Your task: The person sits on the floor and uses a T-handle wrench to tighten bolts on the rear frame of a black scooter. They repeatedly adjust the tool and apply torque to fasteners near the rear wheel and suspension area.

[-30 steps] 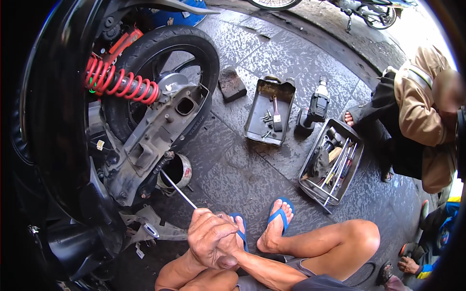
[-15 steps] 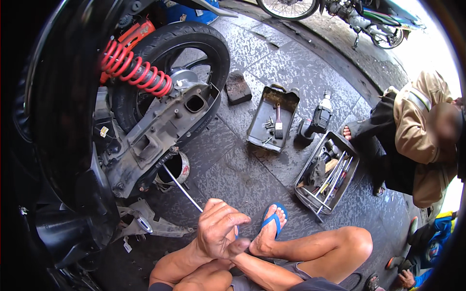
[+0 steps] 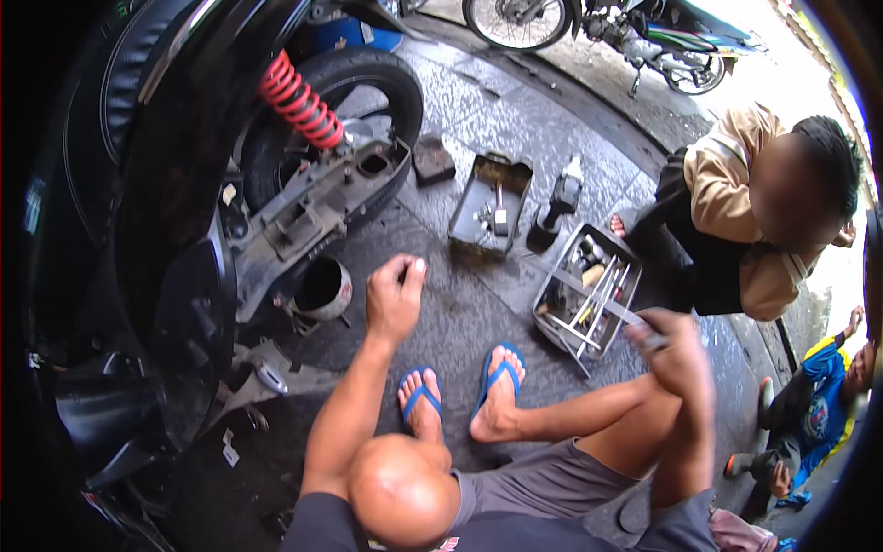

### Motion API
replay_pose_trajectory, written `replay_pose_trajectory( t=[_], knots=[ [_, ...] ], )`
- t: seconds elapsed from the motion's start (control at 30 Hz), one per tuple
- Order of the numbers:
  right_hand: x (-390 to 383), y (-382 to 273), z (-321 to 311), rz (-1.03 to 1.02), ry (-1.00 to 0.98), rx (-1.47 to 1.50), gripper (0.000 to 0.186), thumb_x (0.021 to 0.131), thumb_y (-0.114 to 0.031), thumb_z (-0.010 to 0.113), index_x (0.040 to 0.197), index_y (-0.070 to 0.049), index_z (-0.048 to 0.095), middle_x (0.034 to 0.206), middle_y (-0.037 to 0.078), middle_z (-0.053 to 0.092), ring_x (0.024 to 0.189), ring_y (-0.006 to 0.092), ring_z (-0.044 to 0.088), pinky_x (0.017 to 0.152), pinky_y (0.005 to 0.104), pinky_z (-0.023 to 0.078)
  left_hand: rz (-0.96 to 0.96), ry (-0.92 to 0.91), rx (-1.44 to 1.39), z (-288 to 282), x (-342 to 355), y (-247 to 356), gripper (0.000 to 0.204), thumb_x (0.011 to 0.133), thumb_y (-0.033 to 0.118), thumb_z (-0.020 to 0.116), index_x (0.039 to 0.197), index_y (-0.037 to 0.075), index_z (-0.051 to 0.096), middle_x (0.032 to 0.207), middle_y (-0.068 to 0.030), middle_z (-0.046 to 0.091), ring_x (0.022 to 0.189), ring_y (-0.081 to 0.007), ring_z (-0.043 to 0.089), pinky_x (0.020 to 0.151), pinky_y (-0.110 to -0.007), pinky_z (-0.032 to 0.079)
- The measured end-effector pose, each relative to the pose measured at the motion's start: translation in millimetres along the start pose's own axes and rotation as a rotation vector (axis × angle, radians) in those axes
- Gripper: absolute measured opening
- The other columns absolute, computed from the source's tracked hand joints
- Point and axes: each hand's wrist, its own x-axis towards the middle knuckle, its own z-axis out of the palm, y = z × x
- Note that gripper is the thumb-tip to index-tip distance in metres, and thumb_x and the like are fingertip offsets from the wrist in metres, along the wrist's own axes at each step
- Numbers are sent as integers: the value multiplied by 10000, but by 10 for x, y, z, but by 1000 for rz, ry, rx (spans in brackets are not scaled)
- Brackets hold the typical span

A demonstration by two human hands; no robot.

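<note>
My left hand (image 3: 394, 296) is raised before the scooter's exposed drive housing (image 3: 303, 202), fingers curled; anything pinched in them is too small to make out. My right hand (image 3: 673, 345), smeared by motion, grips a long thin metal tool (image 3: 607, 304) angled across the tool tray (image 3: 543, 324). Above the housing are a red shock spring (image 3: 302, 103) and rear wheel (image 3: 386, 83). Below it sits an open metal can (image 3: 338, 299). A second tray (image 3: 460, 224) holds a brush (image 3: 500, 213) and small bolts, beside a cordless driver (image 3: 563, 191).
A person in a tan jacket (image 3: 722, 184) crouches at right; another in blue and yellow (image 3: 814, 432) is lower right. A motorcycle (image 3: 616, 37) stands beyond the curb. A dark block (image 3: 434, 164) lies by the wheel, a loose plastic panel (image 3: 248, 368) below the housing.
My hands, earlier together on a rod at the housing, are apart: the left moved up, the right moved right with the long tool, which has left the housing. The view has shifted.
</note>
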Motion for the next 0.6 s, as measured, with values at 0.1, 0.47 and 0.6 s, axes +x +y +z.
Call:
replay_pose_trajectory(
  t=[0.1,0.47,0.6],
  knots=[
    [-155,291,-649,228,41,-303,273,874,-257,737,903,14,725,817,243,675,817,406,646,777,476,500,-149,-153,-5,159,102,-179,251,976,212,608,900,-4,712,714,-46,670,679,-108,615,636,-288,486],
    [-1418,1937,123,651,-94,-587,388,843,-314,729,829,69,674,874,316,673,860,509,644,802,579,503,265,-767,724,1245,684,-1069,435,901,165,605,1315,35,569,1324,-187,592,1187,-411,578,964,-506,514],
    [-1608,1925,408,882,-262,-534,373,865,-309,718,859,62,683,857,293,670,871,467,646,813,546,501,311,-630,733,1681,849,-1319,481,878,141,608,1334,18,517,1276,-222,598,1114,-418,616,936,-511,534]
  ],
)
